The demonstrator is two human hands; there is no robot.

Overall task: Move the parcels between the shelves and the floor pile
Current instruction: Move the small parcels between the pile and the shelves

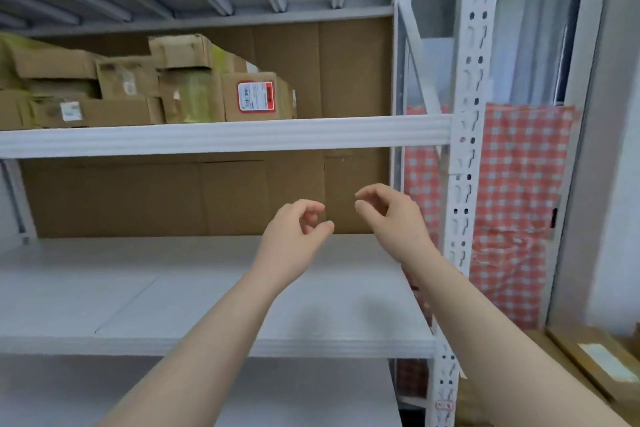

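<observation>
Neither grip held anything: your left hand point(294, 236) and right hand point(394, 218) hung apart, fingers loosely curled, just left of the post point(467, 135). Up and well left of the post, the boxes point(138, 87) sat on the upper shelf point(225, 137), their row running along it toward the post, with the labelled box point(256, 97) at the near end. Your left hand was the nearer, so an up-left reach looked the likely move. At least six boxes could be told apart, though blur hid the rest. Two flat parcels point(588, 357) lay low, right of the post.
</observation>
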